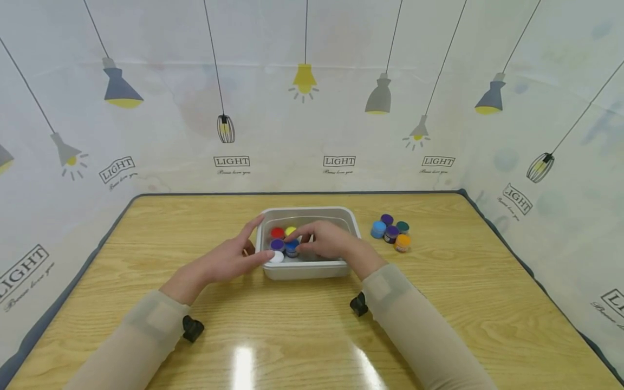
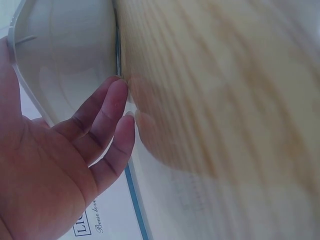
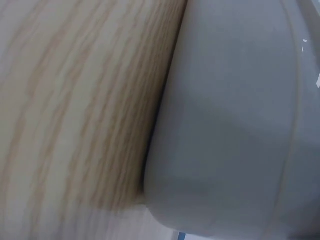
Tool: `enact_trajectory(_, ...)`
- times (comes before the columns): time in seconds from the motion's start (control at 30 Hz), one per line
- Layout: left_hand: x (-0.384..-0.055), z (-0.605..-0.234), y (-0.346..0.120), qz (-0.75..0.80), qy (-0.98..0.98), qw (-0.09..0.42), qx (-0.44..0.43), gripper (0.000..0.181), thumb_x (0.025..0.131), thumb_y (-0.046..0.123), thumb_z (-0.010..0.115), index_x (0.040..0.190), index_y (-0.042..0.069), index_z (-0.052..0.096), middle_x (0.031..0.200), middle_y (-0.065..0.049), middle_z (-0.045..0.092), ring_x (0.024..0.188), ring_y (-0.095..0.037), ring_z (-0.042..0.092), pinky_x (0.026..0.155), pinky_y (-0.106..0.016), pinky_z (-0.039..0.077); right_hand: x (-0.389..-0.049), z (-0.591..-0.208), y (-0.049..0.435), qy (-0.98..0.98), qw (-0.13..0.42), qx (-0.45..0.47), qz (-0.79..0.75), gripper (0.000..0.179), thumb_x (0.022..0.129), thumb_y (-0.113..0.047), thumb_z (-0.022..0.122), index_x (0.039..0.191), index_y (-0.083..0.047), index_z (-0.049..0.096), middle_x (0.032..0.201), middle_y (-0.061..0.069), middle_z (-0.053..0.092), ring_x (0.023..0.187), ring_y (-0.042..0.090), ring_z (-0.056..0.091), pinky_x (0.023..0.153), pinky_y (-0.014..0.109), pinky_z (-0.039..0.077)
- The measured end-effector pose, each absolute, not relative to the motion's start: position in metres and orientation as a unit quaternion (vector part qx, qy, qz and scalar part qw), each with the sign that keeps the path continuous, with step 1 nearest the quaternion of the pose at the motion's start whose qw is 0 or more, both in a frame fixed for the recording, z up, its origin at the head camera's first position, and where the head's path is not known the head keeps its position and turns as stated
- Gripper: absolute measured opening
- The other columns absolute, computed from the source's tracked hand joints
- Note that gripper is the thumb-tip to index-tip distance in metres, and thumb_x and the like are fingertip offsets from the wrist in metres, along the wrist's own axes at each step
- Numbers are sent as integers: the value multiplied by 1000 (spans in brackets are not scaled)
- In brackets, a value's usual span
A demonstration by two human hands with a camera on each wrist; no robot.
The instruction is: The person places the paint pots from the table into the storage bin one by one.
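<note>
At the centre of the frame, a pale bin (image 1: pixel 307 271) sits on the wooden table (image 1: pixel 283 325). The left hand (image 1: pixel 229 264) touches its left end, thumb and fingers spread apart. Inside, the right hand (image 1: pixel 327 238) pinches a blue-lidded jar (image 1: pixel 292 245) between thumb and forefinger, beside red (image 1: pixel 277 233), yellow (image 1: pixel 290 231), purple (image 1: pixel 277 245) and white lids (image 1: pixel 276 257). Five more jars (image 1: pixel 391 234) cluster right of centre.

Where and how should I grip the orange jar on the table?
I'd pinch the orange jar by opposite sides of its round lid, coming from above and the near right. It stands upright, with the nearer purple jar close on its left and the green jar behind it.
</note>
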State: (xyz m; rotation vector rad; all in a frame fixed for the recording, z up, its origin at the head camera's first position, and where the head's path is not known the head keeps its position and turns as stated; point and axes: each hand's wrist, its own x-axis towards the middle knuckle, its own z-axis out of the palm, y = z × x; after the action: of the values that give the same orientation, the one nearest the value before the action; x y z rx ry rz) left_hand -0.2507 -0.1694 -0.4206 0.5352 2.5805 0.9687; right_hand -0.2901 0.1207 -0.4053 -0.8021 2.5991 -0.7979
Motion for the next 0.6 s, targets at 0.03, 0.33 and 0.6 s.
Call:
enact_trajectory(0.03, -250, -420, -170, 340, 906, 166, 189, 102, 101, 76, 60, 176, 44, -3, 121, -12, 70, 96, -24, 67, 80, -37, 55, -290, -405, 121, 905, 151, -280, -281, 32, 107, -26, 75, 138, -30, 78, 108, -4, 75, 90, 15, 64, 78, 30, 55)
enact_trajectory(0.33, -250, -422, -169, 345, 903, 171, 189, 103, 101, 74, 62, 175, 45, -3, 117, -11, 70, 91, -24, 67, 77, -37, 56, -290, -395, 128, 896, 108, -278, -328, 34, 106, -32, 76, 140, -25, 77, 101, -4, 73, 89, 18, 63, 79, 33, 55)
enact_trajectory(0.6, -249, -419, -170, 347, 903, 174, 183, 103, 101, 75, 62, 175, 46, -3, 122, -14, 69, 94, -26, 67, 77, -37, 57, -280, -374, 149, 894, 102, -279, -336, 36, 107, -31, 74, 141, -20, 75, 102, 0, 72, 83, 20, 61, 73, 32, 53)
